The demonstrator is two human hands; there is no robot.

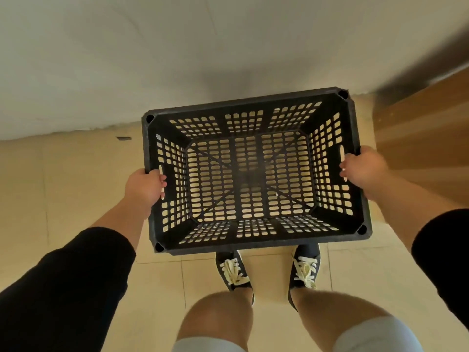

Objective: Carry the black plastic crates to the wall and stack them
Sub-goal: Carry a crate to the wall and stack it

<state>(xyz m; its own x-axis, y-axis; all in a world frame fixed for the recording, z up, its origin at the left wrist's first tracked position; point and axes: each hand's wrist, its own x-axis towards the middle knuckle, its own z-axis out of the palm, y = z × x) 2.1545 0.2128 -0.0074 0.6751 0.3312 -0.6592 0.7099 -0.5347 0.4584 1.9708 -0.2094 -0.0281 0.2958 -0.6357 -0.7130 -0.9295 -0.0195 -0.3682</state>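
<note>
the crate (250, 174) is held level and open side up above the floor (76, 194), just ahead of the shoes (234, 271), its far rim near the wall (177, 47). the left hand (146, 186) and right hand (363, 170) are each curled shut around a handle slot on opposite short sides; this symmetric grip likely keeps the load balanced. no other crate is visible below. a wooden panel (426, 130) stands to the right. judged step: lowering the crate at the wall.

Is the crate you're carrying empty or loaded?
Empty. The black crate has nothing inside; floor tiles show through its perforated bottom and walls.
</note>
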